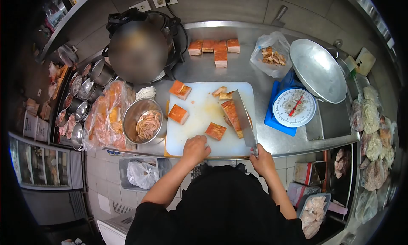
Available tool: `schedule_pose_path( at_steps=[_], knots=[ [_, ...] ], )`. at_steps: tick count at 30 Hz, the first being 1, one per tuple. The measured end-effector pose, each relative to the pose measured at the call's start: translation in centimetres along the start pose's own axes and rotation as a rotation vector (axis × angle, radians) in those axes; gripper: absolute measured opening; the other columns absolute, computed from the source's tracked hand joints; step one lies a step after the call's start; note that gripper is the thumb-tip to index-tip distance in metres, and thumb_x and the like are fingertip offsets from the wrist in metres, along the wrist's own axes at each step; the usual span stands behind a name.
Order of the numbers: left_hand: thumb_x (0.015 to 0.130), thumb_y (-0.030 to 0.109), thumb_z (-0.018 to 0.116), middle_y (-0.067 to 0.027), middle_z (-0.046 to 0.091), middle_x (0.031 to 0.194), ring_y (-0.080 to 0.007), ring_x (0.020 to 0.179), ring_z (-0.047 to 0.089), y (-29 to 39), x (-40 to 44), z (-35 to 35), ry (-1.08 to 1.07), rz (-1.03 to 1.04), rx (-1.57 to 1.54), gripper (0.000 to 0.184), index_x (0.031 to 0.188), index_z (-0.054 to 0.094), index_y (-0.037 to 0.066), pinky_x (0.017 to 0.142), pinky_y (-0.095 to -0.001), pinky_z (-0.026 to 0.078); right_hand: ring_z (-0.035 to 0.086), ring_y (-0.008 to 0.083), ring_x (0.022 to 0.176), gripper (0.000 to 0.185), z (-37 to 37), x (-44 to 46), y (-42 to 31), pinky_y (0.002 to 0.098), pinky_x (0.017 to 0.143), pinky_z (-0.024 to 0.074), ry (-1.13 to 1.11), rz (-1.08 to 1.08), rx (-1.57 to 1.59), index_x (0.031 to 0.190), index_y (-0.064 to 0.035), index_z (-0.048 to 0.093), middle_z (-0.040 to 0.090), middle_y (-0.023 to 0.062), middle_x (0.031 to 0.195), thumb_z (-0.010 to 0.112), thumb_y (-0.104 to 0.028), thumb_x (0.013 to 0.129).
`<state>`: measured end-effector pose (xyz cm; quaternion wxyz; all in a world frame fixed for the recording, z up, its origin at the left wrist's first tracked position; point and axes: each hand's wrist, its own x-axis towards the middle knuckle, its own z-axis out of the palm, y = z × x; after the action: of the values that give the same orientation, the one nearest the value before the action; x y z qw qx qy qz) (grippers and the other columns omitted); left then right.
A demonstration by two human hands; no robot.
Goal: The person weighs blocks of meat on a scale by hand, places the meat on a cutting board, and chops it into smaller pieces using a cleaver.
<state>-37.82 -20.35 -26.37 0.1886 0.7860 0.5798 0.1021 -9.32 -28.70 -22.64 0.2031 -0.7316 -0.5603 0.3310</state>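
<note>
My right hand is wrapped round the handle of a cleaver. Its broad blade stands along the right side of a long piece of roast pork with browned skin, hiding part of it. Fingers curled, my left hand rests at the front edge of the white cutting board, with nothing visible in it. Nearest to it lies a pork block. Two more blocks, one at the upper left and one below it, sit on the board. Small scraps lie at the back.
Left of the board stands a steel pot of meat strips. Several pork blocks line the back of the steel counter. A plastic bag of cut meat and a blue scale with a metal pan stand on the right.
</note>
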Motion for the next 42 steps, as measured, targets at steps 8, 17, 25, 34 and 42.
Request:
schedule_pose_path(
  at_steps=[8,17,25,34,42],
  knots=[
    [0.078,0.016,0.071,-0.0177,0.065,0.099,-0.0353,0.095,0.065,0.7,-1.1,1.0,-0.083,0.125,0.087,0.023,0.093,0.065,0.000,0.084,-0.0463,0.053,0.070,0.0447,0.074,0.027,0.4,0.2,0.0,0.0494,0.068,0.0533,-0.003,0.007,0.000,0.112,-0.0059,0.058,0.069,0.0257,0.076,0.066,-0.020,0.090],
    [0.084,0.023,0.068,-0.0169,0.069,0.099,-0.0354,0.094,0.067,0.9,6.1,-6.3,0.070,-0.066,-0.342,0.021,0.097,0.068,0.006,0.084,-0.0465,0.053,0.060,0.0161,0.047,0.024,-1.8,-0.3,-1.2,0.0338,0.047,0.0461,-0.136,0.177,0.213,0.112,-0.0069,0.059,0.059,0.0061,0.060,0.066,-0.019,0.093],
    [0.079,0.030,0.078,-0.0185,0.074,0.101,-0.0392,0.094,0.070,3.8,16.2,0.1,-0.348,0.136,-0.187,0.037,0.105,0.070,0.004,0.083,-0.0443,0.054,0.062,0.0197,0.046,0.026,-2.0,-2.1,-0.2,0.0356,0.050,0.0473,-0.145,0.213,0.285,0.113,-0.0064,0.060,0.062,0.0101,0.059,0.064,-0.024,0.096],
    [0.080,0.033,0.083,-0.0162,0.072,0.086,-0.0306,0.082,0.072,1.9,17.3,1.2,-0.394,0.151,-0.169,0.039,0.097,0.065,0.003,0.076,-0.0417,0.057,0.057,0.0138,0.044,0.027,-1.9,-2.6,1.5,0.0309,0.042,0.0439,-0.085,0.249,0.443,0.119,-0.0057,0.058,0.058,0.0024,0.060,0.067,-0.014,0.094],
    [0.094,0.013,0.063,-0.0052,0.062,0.072,-0.0147,0.056,0.063,4.4,23.3,-5.5,-0.064,-0.058,-0.927,0.013,0.098,0.058,0.002,0.047,-0.0295,0.051,0.061,0.0162,0.047,0.026,-2.6,-3.1,2.9,0.0334,0.046,0.0470,-0.053,0.311,0.492,0.116,-0.0063,0.061,0.061,0.0056,0.061,0.068,-0.021,0.096]
  ],
)
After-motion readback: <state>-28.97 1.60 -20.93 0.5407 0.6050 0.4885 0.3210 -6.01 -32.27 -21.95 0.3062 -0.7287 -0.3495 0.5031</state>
